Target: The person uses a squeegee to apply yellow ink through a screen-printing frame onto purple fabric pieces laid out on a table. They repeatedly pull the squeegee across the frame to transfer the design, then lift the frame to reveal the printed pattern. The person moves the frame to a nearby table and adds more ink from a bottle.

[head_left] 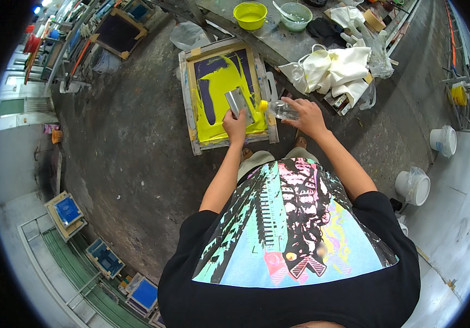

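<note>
In front of me is a screen-printing frame with a wooden rim, its dark mesh largely covered in bright yellow ink. My left hand is closed on a flat metal scraper, which it holds over the inked mesh. My right hand wraps round a clear plastic bottle. The bottle lies tilted on its side in the air, its yellow-smeared neck pointing left toward the scraper. I cannot tell whether liquid is coming out.
A table ahead bears a yellow bowl, a pale bowl with a spoon, and white cloth. White lidded buckets stand at right. More screens lean at lower left; another dark screen stands upper left.
</note>
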A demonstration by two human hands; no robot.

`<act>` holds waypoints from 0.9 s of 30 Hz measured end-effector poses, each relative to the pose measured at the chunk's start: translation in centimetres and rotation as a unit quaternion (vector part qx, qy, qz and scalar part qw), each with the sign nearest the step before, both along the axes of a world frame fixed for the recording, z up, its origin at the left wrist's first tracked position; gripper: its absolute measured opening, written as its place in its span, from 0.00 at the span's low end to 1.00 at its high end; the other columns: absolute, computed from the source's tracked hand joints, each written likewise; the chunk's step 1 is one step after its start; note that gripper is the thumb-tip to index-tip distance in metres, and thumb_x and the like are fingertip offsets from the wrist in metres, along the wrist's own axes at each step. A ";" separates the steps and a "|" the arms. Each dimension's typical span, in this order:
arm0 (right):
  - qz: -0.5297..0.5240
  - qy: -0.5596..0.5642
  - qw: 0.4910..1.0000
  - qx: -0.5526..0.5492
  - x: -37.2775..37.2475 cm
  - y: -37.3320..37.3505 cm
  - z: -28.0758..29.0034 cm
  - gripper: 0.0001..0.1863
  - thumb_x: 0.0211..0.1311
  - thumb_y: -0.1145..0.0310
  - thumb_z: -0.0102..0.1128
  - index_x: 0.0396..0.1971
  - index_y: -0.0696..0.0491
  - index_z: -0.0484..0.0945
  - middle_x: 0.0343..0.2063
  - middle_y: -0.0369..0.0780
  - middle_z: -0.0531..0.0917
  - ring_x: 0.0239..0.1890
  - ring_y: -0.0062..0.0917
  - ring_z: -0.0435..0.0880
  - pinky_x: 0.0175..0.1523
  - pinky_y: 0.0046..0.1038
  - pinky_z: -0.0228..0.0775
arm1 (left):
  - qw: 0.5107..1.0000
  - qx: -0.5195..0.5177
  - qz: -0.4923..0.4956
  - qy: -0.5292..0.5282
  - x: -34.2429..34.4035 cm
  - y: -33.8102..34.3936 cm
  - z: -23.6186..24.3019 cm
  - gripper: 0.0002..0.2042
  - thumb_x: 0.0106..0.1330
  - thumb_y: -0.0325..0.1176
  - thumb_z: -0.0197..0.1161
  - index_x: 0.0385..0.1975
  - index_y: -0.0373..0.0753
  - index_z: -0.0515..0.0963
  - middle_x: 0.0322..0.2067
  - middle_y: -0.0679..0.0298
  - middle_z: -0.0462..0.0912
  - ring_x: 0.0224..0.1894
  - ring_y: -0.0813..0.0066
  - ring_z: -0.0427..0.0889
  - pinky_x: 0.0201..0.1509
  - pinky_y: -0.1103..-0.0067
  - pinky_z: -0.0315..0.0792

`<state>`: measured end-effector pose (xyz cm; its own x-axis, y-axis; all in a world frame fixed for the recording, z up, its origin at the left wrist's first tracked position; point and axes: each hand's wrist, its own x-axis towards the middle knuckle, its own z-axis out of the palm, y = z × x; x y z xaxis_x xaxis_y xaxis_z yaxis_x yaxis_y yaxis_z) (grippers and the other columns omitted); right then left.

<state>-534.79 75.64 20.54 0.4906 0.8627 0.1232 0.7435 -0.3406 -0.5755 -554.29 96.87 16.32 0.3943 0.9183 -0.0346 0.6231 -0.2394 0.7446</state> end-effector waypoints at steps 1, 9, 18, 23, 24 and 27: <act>-0.013 0.027 1.000 0.006 -0.1 -0.1 0.6 0.40 0.52 0.47 0.75 0.67 0.35 0.74 0.39 0.37 0.83 0.45 0.34 0.83 0.50 0.36 0.73 | 1.000 -0.014 0.003 -0.011 0.0 0.0 0.1 0.15 0.62 0.40 0.71 0.34 0.32 0.82 0.25 0.51 0.83 0.25 0.56 0.81 0.35 0.65 0.73; -0.069 0.130 0.986 0.081 -0.6 -4.1 2.6 0.42 0.51 0.54 0.79 0.68 0.43 0.74 0.54 0.44 0.85 0.53 0.41 0.84 0.58 0.38 0.75 | 0.986 0.101 -0.013 0.135 -6.3 6.1 2.0 0.16 0.61 0.41 0.72 0.34 0.32 0.81 0.21 0.52 0.80 0.25 0.51 0.81 0.32 0.62 0.71; -0.048 0.158 0.972 0.164 -2.1 -4.3 6.7 0.39 0.50 0.53 0.80 0.63 0.50 0.78 0.49 0.48 0.86 0.47 0.43 0.87 0.52 0.39 0.79 | 0.942 0.162 0.041 0.293 -11.0 9.7 5.2 0.18 0.58 0.38 0.70 0.47 0.41 0.81 0.36 0.48 0.87 0.41 0.44 0.86 0.48 0.55 0.79; -0.081 0.153 0.972 0.157 -1.5 -4.3 5.9 0.40 0.52 0.52 0.79 0.66 0.47 0.75 0.46 0.47 0.87 0.46 0.43 0.87 0.50 0.38 0.79 | 0.948 0.117 -0.052 0.293 -11.4 8.2 5.4 0.15 0.58 0.36 0.69 0.47 0.48 0.84 0.33 0.51 0.87 0.39 0.47 0.87 0.46 0.57 0.79; -0.088 0.151 0.971 0.163 -1.4 -4.3 5.8 0.40 0.52 0.52 0.79 0.66 0.46 0.75 0.46 0.47 0.87 0.46 0.43 0.87 0.50 0.38 0.79 | 0.948 0.106 -0.077 0.290 -11.7 7.9 6.1 0.16 0.58 0.35 0.68 0.47 0.49 0.85 0.33 0.52 0.87 0.40 0.48 0.87 0.46 0.57 0.79; -0.104 0.170 0.969 0.146 -1.7 -5.0 5.5 0.40 0.52 0.52 0.79 0.66 0.46 0.75 0.46 0.47 0.87 0.46 0.42 0.87 0.51 0.38 0.79 | 0.936 0.140 -0.159 0.281 -13.5 6.7 5.7 0.17 0.56 0.31 0.68 0.48 0.50 0.85 0.34 0.54 0.87 0.40 0.50 0.86 0.44 0.57 0.78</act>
<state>-536.51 70.61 26.08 0.7046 0.6940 0.1476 0.4267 -0.2482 -0.8697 -567.80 103.59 22.05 0.6409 0.7619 -0.0936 0.7617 -0.6161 0.2004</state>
